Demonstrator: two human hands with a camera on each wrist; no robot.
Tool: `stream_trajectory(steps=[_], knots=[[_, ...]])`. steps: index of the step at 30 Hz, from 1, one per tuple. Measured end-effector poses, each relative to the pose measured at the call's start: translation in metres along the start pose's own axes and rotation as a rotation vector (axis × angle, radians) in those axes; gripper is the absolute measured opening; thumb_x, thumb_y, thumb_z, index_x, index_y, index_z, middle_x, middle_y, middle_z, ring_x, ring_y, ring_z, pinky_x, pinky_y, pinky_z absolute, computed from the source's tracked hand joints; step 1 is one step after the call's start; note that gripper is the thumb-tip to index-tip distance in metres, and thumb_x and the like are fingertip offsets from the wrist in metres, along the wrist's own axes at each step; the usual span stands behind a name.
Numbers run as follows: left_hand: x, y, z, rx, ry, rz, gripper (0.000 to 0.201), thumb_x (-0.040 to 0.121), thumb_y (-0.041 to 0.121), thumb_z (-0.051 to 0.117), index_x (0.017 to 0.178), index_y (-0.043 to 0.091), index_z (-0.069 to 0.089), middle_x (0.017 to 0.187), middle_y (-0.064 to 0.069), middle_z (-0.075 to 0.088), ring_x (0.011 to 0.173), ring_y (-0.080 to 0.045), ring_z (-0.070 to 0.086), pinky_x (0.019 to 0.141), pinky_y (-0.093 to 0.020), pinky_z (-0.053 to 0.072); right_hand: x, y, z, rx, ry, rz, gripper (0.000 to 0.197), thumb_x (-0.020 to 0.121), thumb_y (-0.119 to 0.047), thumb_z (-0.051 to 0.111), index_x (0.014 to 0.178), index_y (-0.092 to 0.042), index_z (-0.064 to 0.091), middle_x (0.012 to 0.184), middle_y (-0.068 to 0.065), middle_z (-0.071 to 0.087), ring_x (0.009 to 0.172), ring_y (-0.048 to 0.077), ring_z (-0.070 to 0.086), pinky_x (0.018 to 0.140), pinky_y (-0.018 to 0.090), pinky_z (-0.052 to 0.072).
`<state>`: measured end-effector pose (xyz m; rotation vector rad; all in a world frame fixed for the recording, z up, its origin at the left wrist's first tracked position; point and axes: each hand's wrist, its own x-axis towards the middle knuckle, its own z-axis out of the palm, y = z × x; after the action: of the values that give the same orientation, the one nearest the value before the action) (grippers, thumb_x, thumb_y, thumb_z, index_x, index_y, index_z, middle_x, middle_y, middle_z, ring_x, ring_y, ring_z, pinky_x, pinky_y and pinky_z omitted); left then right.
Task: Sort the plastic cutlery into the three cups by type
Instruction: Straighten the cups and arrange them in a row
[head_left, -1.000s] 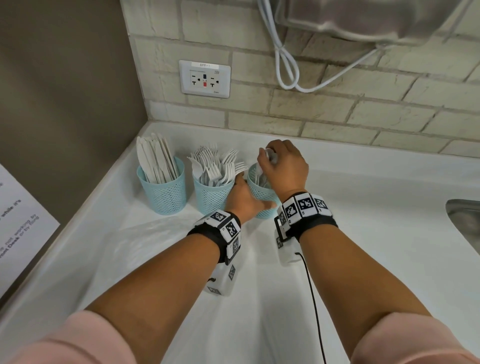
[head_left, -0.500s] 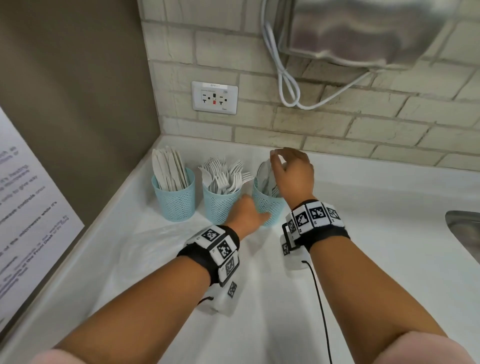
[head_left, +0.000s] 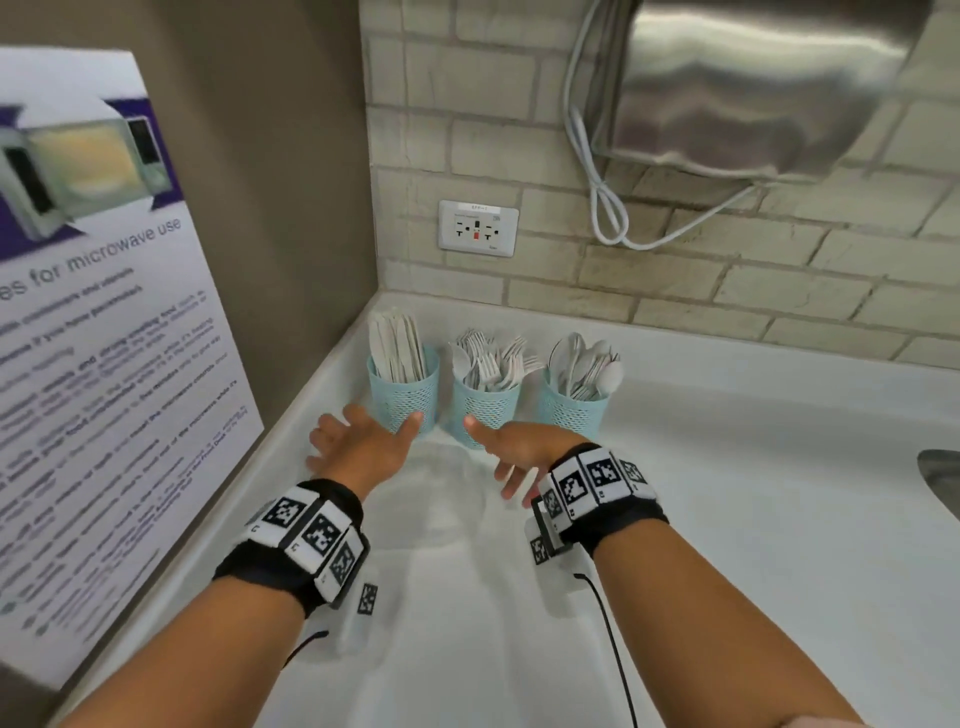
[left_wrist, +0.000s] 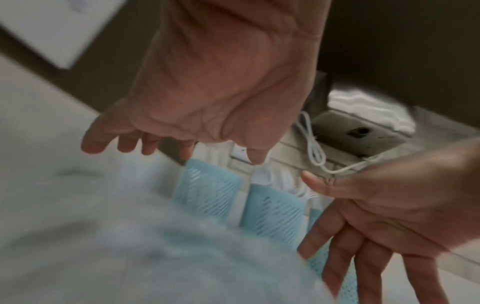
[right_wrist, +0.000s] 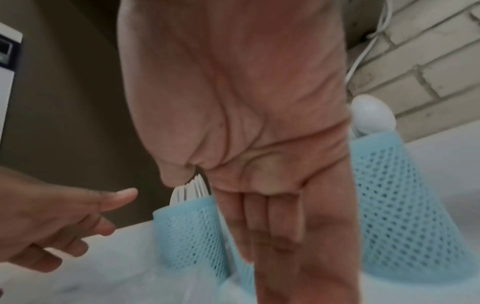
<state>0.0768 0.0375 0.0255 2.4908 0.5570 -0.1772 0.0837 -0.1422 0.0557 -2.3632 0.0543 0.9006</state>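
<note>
Three teal mesh cups stand in a row in the counter's back corner. The left cup (head_left: 404, 391) holds knives (head_left: 395, 338), the middle cup (head_left: 485, 410) holds forks (head_left: 488, 358), and the right cup (head_left: 570, 413) holds spoons (head_left: 584, 364). My left hand (head_left: 358, 444) hovers open in front of the left cup, fingers spread, thumb near its wall. My right hand (head_left: 511, 449) hangs open in front of the middle cup, fingers pointing down, holding nothing. In the right wrist view the knife cup (right_wrist: 189, 236) and spoon cup (right_wrist: 402, 205) flank my palm.
A crumpled clear plastic film (head_left: 441, 499) lies on the white counter (head_left: 727, 519) under my hands. A microwave poster (head_left: 104, 322) covers the left wall. A sink edge (head_left: 941, 478) shows at far right. An outlet (head_left: 478, 228), a white cable (head_left: 602, 208) and a steel dispenser (head_left: 753, 88) are on the brick wall.
Both hands came off the spoon cup and drew back towards me. The left hand swung left in front of the knife cup. The camera pulled back and up.
</note>
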Motion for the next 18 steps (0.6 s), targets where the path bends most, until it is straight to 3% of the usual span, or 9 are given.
stream_trajectory(steps=[3,6,8,10,11,14,16,18], knots=[[0.005,-0.02,0.008,-0.069,-0.06,-0.126,0.095,0.083,0.073,0.036,0.146,0.007,0.009,0.148,-0.025,0.02,0.137,-0.038,0.022,0.112,-0.046,0.022,0.001,-0.002,0.017,0.001,0.019,-0.058,0.081,0.09,-0.068,0.011,0.143,-0.01,0.034,0.14,0.016,0.045,0.117,0.031,0.056,0.101,0.044,0.044],[0.005,-0.03,0.018,-0.212,-0.107,-0.171,0.093,0.085,0.068,0.038,0.148,0.008,0.005,0.151,-0.022,0.022,0.137,-0.037,0.027,0.112,-0.046,0.026,0.006,-0.007,0.031,0.088,0.047,-0.082,0.084,0.09,-0.068,0.008,0.143,-0.009,0.037,0.147,0.015,0.037,0.129,0.032,0.044,0.11,0.047,0.034],[0.0,-0.028,0.022,-0.305,-0.129,-0.141,0.089,0.089,0.064,0.037,0.149,0.01,0.001,0.152,-0.019,0.024,0.137,-0.036,0.029,0.113,-0.045,0.025,0.011,-0.008,0.04,0.23,0.024,-0.08,0.1,0.073,-0.085,0.02,0.144,-0.017,0.034,0.148,0.015,0.036,0.127,0.038,0.045,0.102,0.052,0.043],[-0.007,-0.019,0.022,-0.421,-0.158,-0.095,0.085,0.091,0.06,0.036,0.15,0.012,-0.003,0.152,-0.016,0.026,0.137,-0.035,0.03,0.114,-0.044,0.024,0.018,-0.004,0.046,0.434,-0.054,-0.07,0.124,0.044,-0.097,0.036,0.144,-0.024,0.033,0.148,0.011,0.036,0.125,0.043,0.045,0.081,0.057,0.053],[-0.012,-0.013,0.022,-0.485,-0.176,-0.076,0.083,0.092,0.059,0.035,0.15,0.014,-0.005,0.153,-0.015,0.025,0.138,-0.034,0.03,0.113,-0.042,0.025,0.015,-0.006,0.048,0.519,-0.091,-0.081,0.124,0.042,-0.097,0.038,0.144,-0.026,0.033,0.15,0.008,0.033,0.129,0.043,0.04,0.08,0.056,0.054],[-0.023,0.002,0.024,-0.677,-0.253,-0.06,0.083,0.091,0.062,0.032,0.15,0.02,-0.008,0.156,-0.01,0.019,0.14,-0.033,0.026,0.11,-0.048,0.025,-0.001,-0.016,0.055,0.647,-0.105,-0.098,0.095,0.077,-0.082,0.02,0.148,-0.02,0.025,0.156,0.004,0.022,0.139,0.04,0.025,0.093,0.053,0.047],[-0.028,0.01,0.028,-0.787,-0.346,-0.098,0.086,0.086,0.07,0.03,0.149,0.028,-0.012,0.158,-0.006,0.011,0.142,-0.036,0.02,0.106,-0.061,0.023,0.001,-0.01,0.058,0.697,-0.143,-0.085,0.094,0.08,-0.078,0.008,0.15,-0.016,0.017,0.158,0.003,0.014,0.143,0.036,0.017,0.105,0.056,0.032],[-0.029,0.015,0.031,-0.882,-0.429,-0.125,0.089,0.083,0.074,0.03,0.148,0.032,-0.016,0.159,-0.006,0.004,0.142,-0.039,0.018,0.104,-0.066,0.023,0.003,-0.007,0.057,0.709,-0.173,-0.09,0.096,0.08,-0.078,-0.001,0.15,-0.015,0.016,0.159,0.002,0.012,0.145,0.031,0.013,0.113,0.053,0.019]])
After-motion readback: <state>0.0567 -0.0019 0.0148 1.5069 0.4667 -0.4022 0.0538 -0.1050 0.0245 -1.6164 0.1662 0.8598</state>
